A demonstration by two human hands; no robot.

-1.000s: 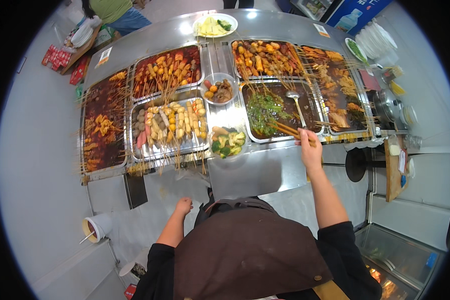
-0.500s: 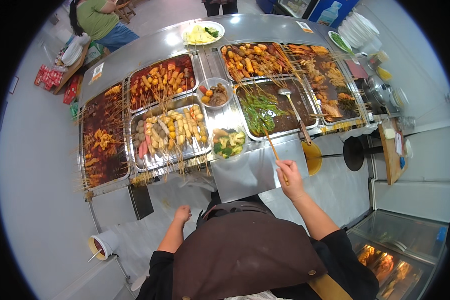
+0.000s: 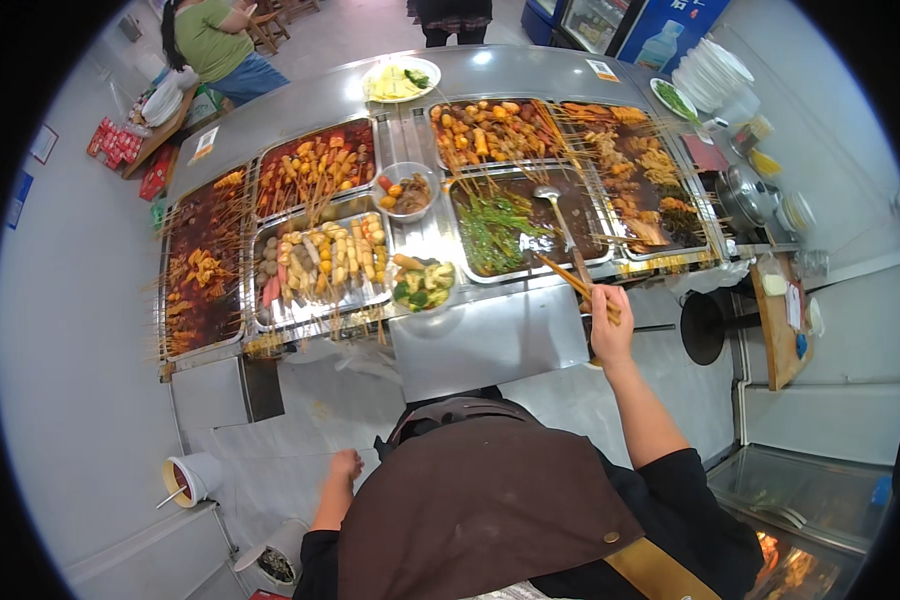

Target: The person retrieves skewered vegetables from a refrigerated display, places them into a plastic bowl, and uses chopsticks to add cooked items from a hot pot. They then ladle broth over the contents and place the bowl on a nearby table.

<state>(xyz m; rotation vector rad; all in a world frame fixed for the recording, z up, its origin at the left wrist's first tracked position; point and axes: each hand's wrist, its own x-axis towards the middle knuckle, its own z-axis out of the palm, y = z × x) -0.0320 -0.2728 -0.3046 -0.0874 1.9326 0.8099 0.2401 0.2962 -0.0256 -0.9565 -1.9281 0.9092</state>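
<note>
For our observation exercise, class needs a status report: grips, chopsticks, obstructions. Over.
Right grip on chopsticks. Left grip low, nothing visible in it. Ladle handle close by chopsticks, contact unclear.

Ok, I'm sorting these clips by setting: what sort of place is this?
Probably a snack shop's serving counter, seen from behind: metal trays of skewered food, stacked white plates, and a glass-fronted fridge beyond.

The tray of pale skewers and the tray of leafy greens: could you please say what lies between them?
The head view shows a steel strip there, with a bowl of broccoli and, farther back, a bowl of mixed food.
</note>
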